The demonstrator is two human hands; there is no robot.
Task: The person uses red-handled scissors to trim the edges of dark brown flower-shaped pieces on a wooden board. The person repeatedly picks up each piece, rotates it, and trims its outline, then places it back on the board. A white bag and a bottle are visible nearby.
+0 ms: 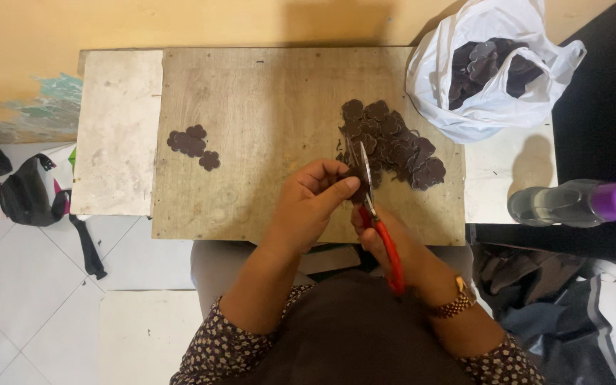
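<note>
My left hand pinches a small dark brown scalloped piece above the wooden board. My right hand, mostly hidden behind the left, grips red-handled scissors whose blades point away from me, closing on that piece. Just beyond the blades lies a heap of the same dark brown pieces. A small group of the pieces sits apart on the board's left side. A gold wristwatch is on my right wrist.
A white plastic bag with more dark pieces stands at the back right. A clear bottle with a purple cap lies at the right. A pale slab adjoins the board's left. Dark fabric and a black bag lie on the floor.
</note>
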